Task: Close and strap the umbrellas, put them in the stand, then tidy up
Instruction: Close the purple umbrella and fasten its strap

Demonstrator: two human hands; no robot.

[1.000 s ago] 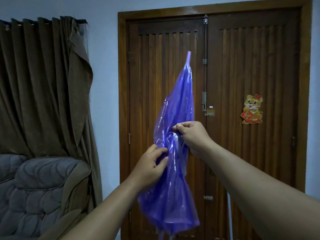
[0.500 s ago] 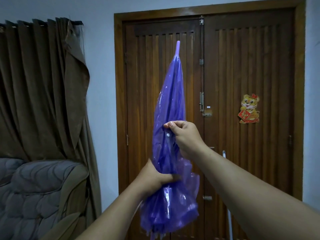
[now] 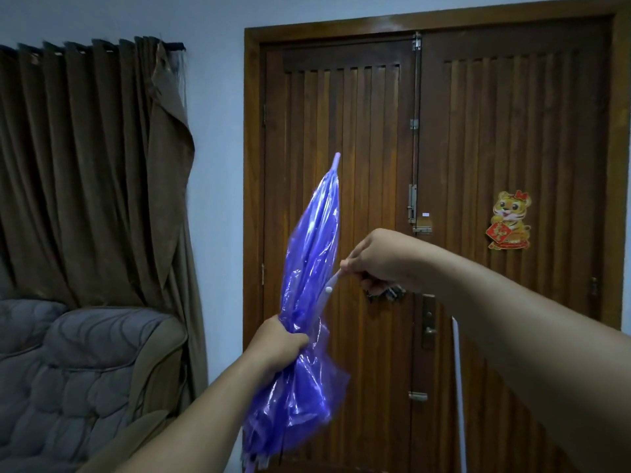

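A folded, translucent purple umbrella point(image 3: 312, 254) stands almost upright in front of me, tip up and leaning slightly left. My left hand point(image 3: 278, 346) grips its bunched canopy around the lower middle. My right hand point(image 3: 377, 261) pinches the umbrella's strap point(image 3: 333, 283), a thin pale band with a white snap button, and holds it stretched out to the right of the canopy. The umbrella's handle is cut off at the bottom of the view. No stand shows in this view.
A brown wooden double door point(image 3: 433, 206) with a tiger sticker point(image 3: 509, 220) fills the wall ahead. A white stick point(image 3: 459, 387) leans against it. Dark brown curtains point(image 3: 88, 172) hang at left above a grey padded armchair point(image 3: 78, 373).
My right hand left the canopy and pulled the strap out to the right. The umbrella dropped lower and tilted left, with my left hand still gripping it.
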